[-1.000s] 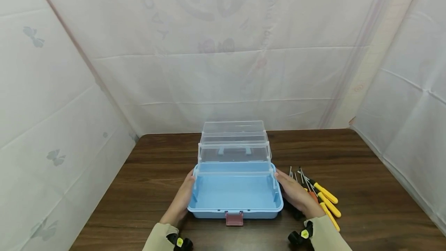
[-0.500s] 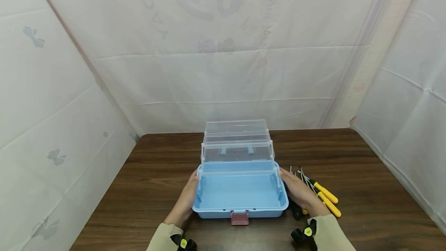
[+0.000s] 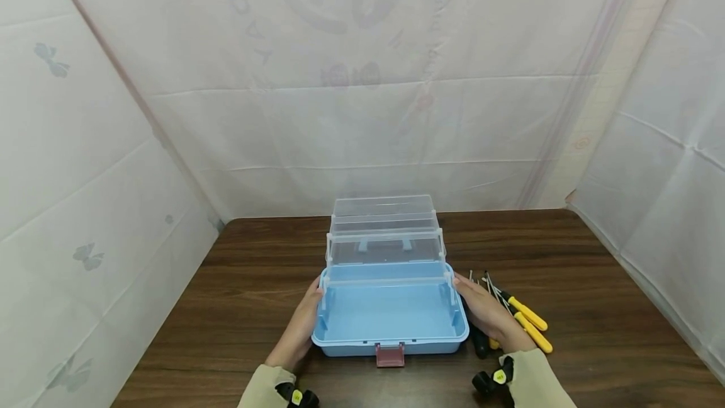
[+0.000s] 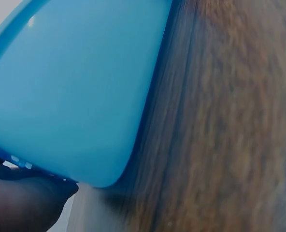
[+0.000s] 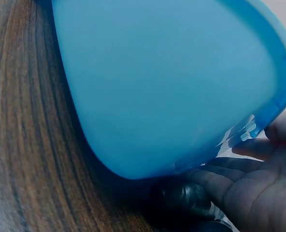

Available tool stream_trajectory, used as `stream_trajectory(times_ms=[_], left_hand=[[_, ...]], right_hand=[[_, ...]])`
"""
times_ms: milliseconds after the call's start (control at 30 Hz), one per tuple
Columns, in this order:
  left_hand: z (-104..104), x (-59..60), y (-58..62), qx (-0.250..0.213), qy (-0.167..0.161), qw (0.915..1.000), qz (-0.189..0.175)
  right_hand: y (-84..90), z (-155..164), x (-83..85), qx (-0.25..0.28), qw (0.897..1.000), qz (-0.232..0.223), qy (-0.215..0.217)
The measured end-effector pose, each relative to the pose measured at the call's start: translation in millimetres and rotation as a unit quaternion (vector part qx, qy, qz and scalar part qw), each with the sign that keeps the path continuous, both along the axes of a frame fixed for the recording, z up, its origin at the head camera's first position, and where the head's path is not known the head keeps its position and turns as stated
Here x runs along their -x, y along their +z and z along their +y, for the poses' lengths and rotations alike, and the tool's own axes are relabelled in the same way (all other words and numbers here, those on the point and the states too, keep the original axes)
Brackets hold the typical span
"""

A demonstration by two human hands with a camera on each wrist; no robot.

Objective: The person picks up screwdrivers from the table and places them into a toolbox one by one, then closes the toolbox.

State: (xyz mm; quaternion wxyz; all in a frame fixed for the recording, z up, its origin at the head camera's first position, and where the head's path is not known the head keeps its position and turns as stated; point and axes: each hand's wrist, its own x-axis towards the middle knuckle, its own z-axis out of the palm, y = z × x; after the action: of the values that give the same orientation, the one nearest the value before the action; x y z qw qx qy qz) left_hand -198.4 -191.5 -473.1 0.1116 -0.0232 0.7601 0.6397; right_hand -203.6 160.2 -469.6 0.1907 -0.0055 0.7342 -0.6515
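A light blue plastic toolbox sits on the table with its clear tiered trays swung up and back. Its inside shows bare, and a dusky pink latch hangs at the front. My left hand grips its left side, thumb at the rim. On the opposite side my right hand holds it the same way. In the right wrist view its fingers lie along the outer wall, close to a black handle. Much of the left hand is out of the left wrist view.
Several screwdrivers with yellow-and-black handles lie right of the toolbox, partly hidden by the right hand and forearm. The dark wooden table is enclosed by pale sheeting at the back and both sides.
The toolbox and both hands have shifted slightly to the right over the last second, covering more of the screwdrivers. Over the last half second they have stayed nearly still.
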Motion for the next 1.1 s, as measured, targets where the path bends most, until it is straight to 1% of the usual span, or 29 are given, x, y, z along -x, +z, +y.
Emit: stream_trajectory(times_ms=[167, 400, 533, 633, 767, 1000, 1100], left_hand=[[-2.5, 1.8, -2.0, -0.01, 0.0, 0.9999, 0.006], [-4.5, 2.9, -7.6, 0.023, 0.01, 0.9996, 0.015], [-4.7, 2.7, -6.7, 0.03, 0.004, 0.9991, 0.029], [-4.9, 3.6, -6.1, 0.028, -0.003, 0.9987, 0.042], [-5.2, 4.8, -6.9, 0.026, -0.004, 0.9985, 0.048], [-5.1, 5.8, -8.9, 0.023, -0.007, 0.9985, 0.049], [-4.6, 5.7, -8.2, 0.022, -0.01, 0.9985, 0.048]], right_hand=[[-0.4, -0.7, -1.5, 0.005, 1.0, 0.004, -0.002], [-1.2, -2.8, -2.6, -0.001, 1.0, 0.006, -0.01], [-1.5, -1.2, -2.3, -0.011, 1.0, 0.006, -0.019], [-0.6, -0.7, -1.8, -0.026, 0.999, 0.008, -0.026], [1.1, -1.4, -1.6, -0.045, 0.998, 0.014, -0.031], [5.2, -0.1, -3.4, -0.093, 0.994, 0.037, -0.04], [6.9, 2.4, -4.6, -0.106, 0.993, 0.044, -0.043]])
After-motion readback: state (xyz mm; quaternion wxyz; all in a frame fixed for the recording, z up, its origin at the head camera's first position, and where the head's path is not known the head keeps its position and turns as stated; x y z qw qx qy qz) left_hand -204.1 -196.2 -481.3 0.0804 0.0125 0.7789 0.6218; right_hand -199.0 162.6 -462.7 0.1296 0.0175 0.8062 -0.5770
